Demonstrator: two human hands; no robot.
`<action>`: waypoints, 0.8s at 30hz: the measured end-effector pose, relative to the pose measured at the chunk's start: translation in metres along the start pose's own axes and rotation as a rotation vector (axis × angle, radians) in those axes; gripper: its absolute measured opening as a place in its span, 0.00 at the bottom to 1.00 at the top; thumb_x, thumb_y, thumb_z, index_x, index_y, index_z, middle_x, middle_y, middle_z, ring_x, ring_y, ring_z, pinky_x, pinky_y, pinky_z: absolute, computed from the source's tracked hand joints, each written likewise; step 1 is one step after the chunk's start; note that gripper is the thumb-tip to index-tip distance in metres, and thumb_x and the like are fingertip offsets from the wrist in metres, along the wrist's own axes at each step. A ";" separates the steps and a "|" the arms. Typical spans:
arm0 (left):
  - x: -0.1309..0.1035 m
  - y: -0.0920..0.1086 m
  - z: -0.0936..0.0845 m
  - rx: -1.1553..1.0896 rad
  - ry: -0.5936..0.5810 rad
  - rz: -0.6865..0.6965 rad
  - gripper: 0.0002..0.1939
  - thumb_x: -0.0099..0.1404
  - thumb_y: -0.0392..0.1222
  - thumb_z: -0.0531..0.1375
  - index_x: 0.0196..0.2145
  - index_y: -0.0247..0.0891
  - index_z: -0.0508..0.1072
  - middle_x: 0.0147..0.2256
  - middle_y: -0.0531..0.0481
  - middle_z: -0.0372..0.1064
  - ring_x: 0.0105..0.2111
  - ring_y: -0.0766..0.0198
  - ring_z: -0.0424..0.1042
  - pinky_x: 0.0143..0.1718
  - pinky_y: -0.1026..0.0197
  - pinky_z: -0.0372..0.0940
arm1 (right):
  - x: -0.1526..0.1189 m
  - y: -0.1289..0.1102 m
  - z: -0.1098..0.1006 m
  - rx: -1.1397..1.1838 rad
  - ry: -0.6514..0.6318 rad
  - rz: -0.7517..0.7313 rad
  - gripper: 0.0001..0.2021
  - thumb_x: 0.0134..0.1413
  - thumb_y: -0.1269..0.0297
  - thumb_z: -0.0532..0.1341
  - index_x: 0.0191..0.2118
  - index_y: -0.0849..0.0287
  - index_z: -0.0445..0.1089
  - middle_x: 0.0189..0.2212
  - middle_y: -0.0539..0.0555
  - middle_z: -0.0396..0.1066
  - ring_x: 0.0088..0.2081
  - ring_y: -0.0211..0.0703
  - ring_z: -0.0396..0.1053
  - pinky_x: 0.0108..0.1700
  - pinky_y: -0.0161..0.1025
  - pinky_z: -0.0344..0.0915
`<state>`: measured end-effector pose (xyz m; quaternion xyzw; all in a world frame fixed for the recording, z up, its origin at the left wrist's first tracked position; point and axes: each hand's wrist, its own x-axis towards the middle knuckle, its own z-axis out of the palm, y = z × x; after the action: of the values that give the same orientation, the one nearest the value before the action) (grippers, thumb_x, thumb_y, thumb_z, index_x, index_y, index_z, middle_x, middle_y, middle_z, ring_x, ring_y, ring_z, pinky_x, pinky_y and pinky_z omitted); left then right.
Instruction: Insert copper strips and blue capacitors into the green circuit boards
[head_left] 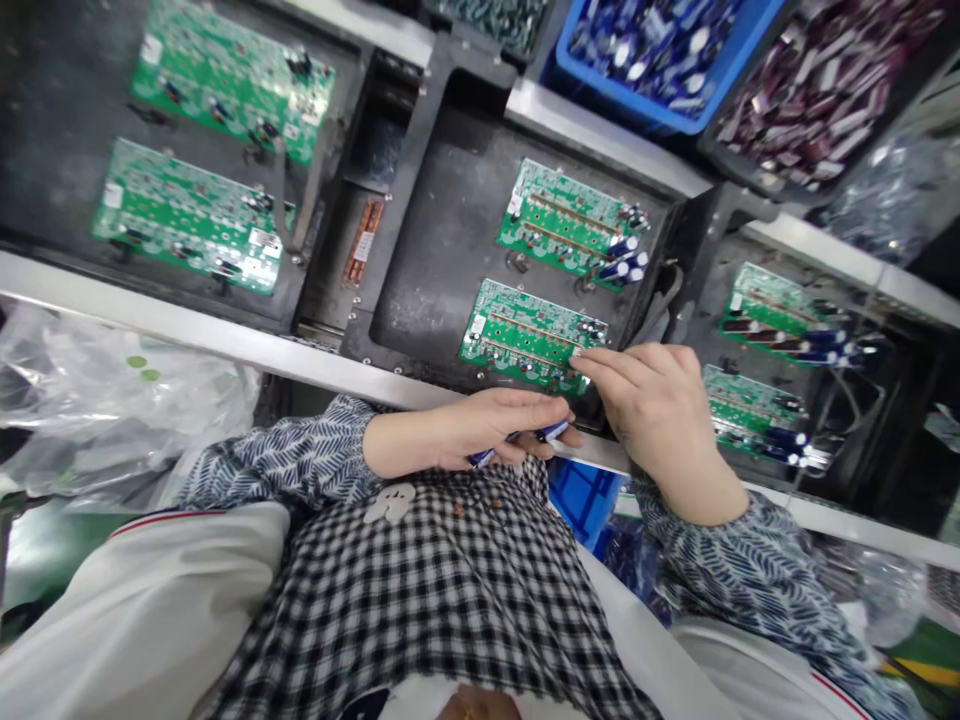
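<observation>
My left hand [499, 425] is curled around several blue capacitors [553, 431], just in front of the black tray's near edge. Fingertips of my right hand [649, 400] are pressed together at the right end of the nearer green circuit board [525, 335]; what lies between them, if anything, is hidden. Behind it in the same tray, the farther green board [562, 220] carries several blue capacitors [624, 262] at its right end.
Two green boards lie in the left tray [45, 130]; two more sit in the right tray [885, 400]. At the back are a blue bin [574, 75] of blue capacitors and a dark bin of maroon parts [832, 90]. A metal rail [330, 370] runs along the front.
</observation>
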<state>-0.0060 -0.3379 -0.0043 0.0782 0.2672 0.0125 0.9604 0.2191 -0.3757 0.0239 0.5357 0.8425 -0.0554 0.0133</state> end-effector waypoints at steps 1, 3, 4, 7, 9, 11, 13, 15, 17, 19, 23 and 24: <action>0.001 -0.001 -0.002 0.044 0.007 0.014 0.11 0.70 0.46 0.63 0.40 0.33 0.75 0.34 0.50 0.74 0.27 0.75 0.69 0.21 0.75 0.47 | 0.000 -0.002 0.000 0.024 0.014 0.004 0.14 0.68 0.65 0.54 0.54 0.54 0.73 0.49 0.56 0.77 0.44 0.50 0.70 0.45 0.50 0.62; 0.004 -0.003 -0.008 0.121 0.001 0.044 0.18 0.67 0.51 0.66 0.48 0.36 0.75 0.37 0.51 0.75 0.28 0.75 0.69 0.24 0.75 0.49 | 0.000 -0.009 -0.002 0.115 0.059 0.039 0.17 0.67 0.65 0.56 0.58 0.54 0.70 0.54 0.58 0.75 0.48 0.52 0.71 0.48 0.51 0.65; 0.005 -0.003 -0.010 0.149 -0.009 0.062 0.22 0.65 0.52 0.67 0.52 0.37 0.74 0.38 0.50 0.76 0.28 0.75 0.70 0.25 0.74 0.49 | 0.000 -0.013 -0.004 0.187 0.082 0.062 0.19 0.67 0.64 0.58 0.61 0.55 0.68 0.57 0.60 0.72 0.51 0.53 0.70 0.51 0.52 0.66; 0.009 -0.006 -0.013 0.202 -0.076 0.119 0.31 0.61 0.55 0.69 0.57 0.38 0.72 0.38 0.49 0.76 0.28 0.74 0.71 0.25 0.73 0.50 | -0.006 -0.027 -0.012 0.481 0.070 0.084 0.19 0.66 0.64 0.59 0.60 0.53 0.68 0.60 0.60 0.68 0.58 0.53 0.68 0.56 0.52 0.67; 0.012 -0.008 -0.012 0.222 -0.149 0.167 0.32 0.60 0.53 0.71 0.58 0.37 0.71 0.36 0.49 0.76 0.29 0.72 0.72 0.26 0.72 0.54 | -0.012 -0.034 -0.017 0.693 0.014 0.078 0.14 0.68 0.64 0.56 0.55 0.50 0.72 0.53 0.57 0.74 0.55 0.49 0.71 0.54 0.48 0.70; 0.014 -0.010 -0.010 0.240 -0.202 0.207 0.33 0.59 0.48 0.72 0.59 0.36 0.70 0.34 0.50 0.76 0.29 0.70 0.73 0.31 0.70 0.62 | -0.017 -0.039 -0.021 0.853 -0.054 0.103 0.13 0.69 0.63 0.55 0.53 0.49 0.73 0.49 0.55 0.77 0.52 0.47 0.74 0.52 0.46 0.73; 0.015 -0.012 -0.007 0.279 -0.190 0.226 0.37 0.59 0.44 0.72 0.63 0.36 0.66 0.32 0.52 0.75 0.29 0.69 0.74 0.38 0.65 0.67 | -0.020 -0.042 -0.023 0.906 -0.072 0.123 0.14 0.67 0.61 0.58 0.55 0.49 0.72 0.49 0.56 0.77 0.51 0.48 0.75 0.51 0.46 0.73; 0.014 -0.013 -0.004 0.310 -0.153 0.211 0.40 0.59 0.41 0.72 0.65 0.36 0.62 0.30 0.53 0.74 0.29 0.69 0.74 0.39 0.64 0.68 | -0.022 -0.045 -0.023 0.845 -0.021 0.115 0.12 0.65 0.62 0.60 0.52 0.48 0.73 0.48 0.55 0.77 0.50 0.49 0.75 0.50 0.47 0.73; 0.011 -0.014 -0.001 0.255 -0.098 0.171 0.36 0.61 0.40 0.71 0.64 0.36 0.63 0.31 0.53 0.74 0.28 0.70 0.74 0.34 0.69 0.66 | -0.023 -0.045 -0.021 0.739 0.059 0.097 0.08 0.64 0.63 0.62 0.47 0.48 0.75 0.43 0.54 0.79 0.46 0.49 0.76 0.47 0.47 0.73; 0.006 -0.014 0.001 0.087 -0.015 0.086 0.22 0.66 0.42 0.67 0.55 0.34 0.70 0.33 0.50 0.74 0.28 0.73 0.71 0.25 0.75 0.58 | -0.024 -0.041 -0.017 0.578 0.140 0.144 0.07 0.63 0.63 0.63 0.45 0.49 0.75 0.40 0.53 0.79 0.43 0.49 0.76 0.46 0.48 0.72; -0.012 -0.016 -0.009 -0.232 0.107 -0.191 0.14 0.73 0.44 0.57 0.34 0.29 0.73 0.36 0.45 0.71 0.31 0.70 0.72 0.29 0.72 0.66 | -0.026 -0.026 0.000 0.139 0.224 0.316 0.06 0.63 0.61 0.62 0.44 0.52 0.73 0.36 0.54 0.78 0.39 0.51 0.74 0.42 0.48 0.67; -0.017 -0.018 -0.015 -0.265 0.107 -0.246 0.14 0.73 0.42 0.57 0.34 0.29 0.73 0.36 0.45 0.71 0.34 0.67 0.74 0.35 0.67 0.71 | -0.026 -0.023 0.005 0.083 0.218 0.331 0.06 0.64 0.60 0.62 0.43 0.53 0.73 0.35 0.54 0.77 0.38 0.51 0.74 0.41 0.48 0.67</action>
<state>-0.0289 -0.3543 -0.0106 -0.0829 0.3214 -0.0657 0.9410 0.2096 -0.4095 0.0233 0.6698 0.7363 -0.0288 -0.0914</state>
